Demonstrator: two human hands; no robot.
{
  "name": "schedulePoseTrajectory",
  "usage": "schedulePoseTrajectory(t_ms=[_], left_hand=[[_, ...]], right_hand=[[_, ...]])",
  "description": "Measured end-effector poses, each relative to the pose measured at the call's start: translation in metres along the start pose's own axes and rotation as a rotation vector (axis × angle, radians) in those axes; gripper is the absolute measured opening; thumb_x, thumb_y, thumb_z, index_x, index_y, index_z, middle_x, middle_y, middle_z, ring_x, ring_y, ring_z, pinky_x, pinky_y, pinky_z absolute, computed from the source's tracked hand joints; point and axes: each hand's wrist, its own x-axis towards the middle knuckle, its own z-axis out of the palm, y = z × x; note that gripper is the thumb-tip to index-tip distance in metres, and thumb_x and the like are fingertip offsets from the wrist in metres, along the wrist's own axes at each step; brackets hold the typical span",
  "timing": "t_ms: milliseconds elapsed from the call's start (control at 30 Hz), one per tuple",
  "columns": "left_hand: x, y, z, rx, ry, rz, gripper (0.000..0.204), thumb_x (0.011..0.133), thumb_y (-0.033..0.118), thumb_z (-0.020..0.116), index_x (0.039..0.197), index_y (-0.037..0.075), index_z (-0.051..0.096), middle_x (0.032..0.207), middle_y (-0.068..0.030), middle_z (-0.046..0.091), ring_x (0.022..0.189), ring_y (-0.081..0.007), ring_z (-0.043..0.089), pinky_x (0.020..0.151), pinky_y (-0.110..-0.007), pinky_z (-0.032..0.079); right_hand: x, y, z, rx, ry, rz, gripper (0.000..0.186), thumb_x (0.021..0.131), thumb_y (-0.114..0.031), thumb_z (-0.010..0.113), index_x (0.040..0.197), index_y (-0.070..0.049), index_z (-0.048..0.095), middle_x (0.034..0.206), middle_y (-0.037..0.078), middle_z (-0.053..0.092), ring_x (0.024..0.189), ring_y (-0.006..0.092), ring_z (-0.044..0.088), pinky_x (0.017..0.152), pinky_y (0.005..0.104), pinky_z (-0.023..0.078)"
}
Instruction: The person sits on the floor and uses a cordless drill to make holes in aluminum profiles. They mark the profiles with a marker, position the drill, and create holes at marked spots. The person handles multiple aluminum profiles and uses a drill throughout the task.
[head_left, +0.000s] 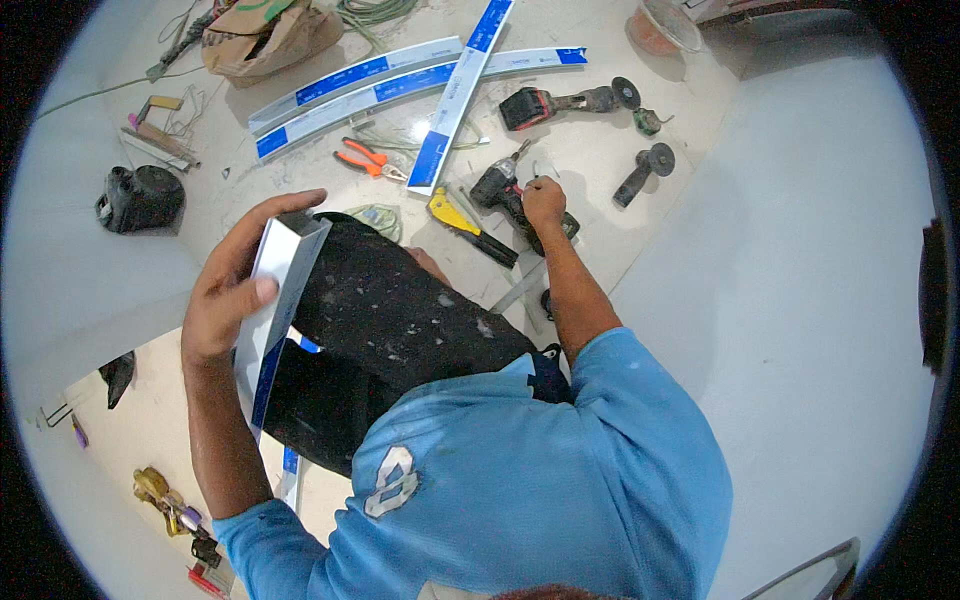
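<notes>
My left hand (225, 290) grips an upright white metal channel (285, 275), fingers around its far side and thumb across its face, beside my dark trouser leg. My right hand (543, 200) is closed on a cordless drill (495, 185) lying on the floor, partly covering its handle. Just left of the drill lie a yellow-and-black hand tool (453, 212) and orange-handled pliers (362, 160). Long white-and-blue strips (430, 160) lie crossed beyond them.
An angle grinder (560, 103), a loose black grinder-like part (638, 180), a bucket (660, 30) and a paper sack (265, 40) lie ahead. A black container (140, 200) and scattered tools (165, 500) are at the left. Pale walls (800, 250) flank me.
</notes>
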Motion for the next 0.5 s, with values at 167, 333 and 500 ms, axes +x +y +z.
schedulePoseTrajectory(t_ms=[167,333,500], left_hand=[[-0.002,-0.002,0.008,0.079,0.033,0.015,0.099,0.066,0.048,0.090,0.149,0.001,0.060,0.152,-0.0242,0.061,0.146,-0.0372,0.056,0.128,-0.051,0.034],[-0.010,-0.004,0.011,0.109,0.013,0.023,0.094,0.066,0.040,0.087,0.148,0.001,0.061,0.155,-0.0227,0.061,0.148,-0.0373,0.055,0.127,-0.052,0.035],[-0.015,-0.003,0.012,0.165,0.076,0.003,0.098,0.067,0.038,0.086,0.153,0.000,0.060,0.156,-0.0240,0.062,0.145,-0.0368,0.059,0.126,-0.051,0.038]], right_hand=[[0.042,0.029,-0.013,-0.129,0.066,0.055,0.017,0.092,-0.017,0.071,0.102,-0.009,0.082,0.105,0.021,0.081,0.100,0.0418,0.078,0.091,0.0526,0.061],[0.078,0.051,-0.013,-0.147,0.075,0.230,0.018,0.089,-0.017,0.074,0.103,-0.011,0.083,0.112,0.019,0.081,0.107,0.0383,0.078,0.096,0.0496,0.062],[0.077,0.049,0.003,-0.271,0.016,0.222,0.028,0.089,-0.019,0.078,0.113,-0.005,0.077,0.121,0.023,0.076,0.113,0.0389,0.076,0.096,0.0505,0.063]])
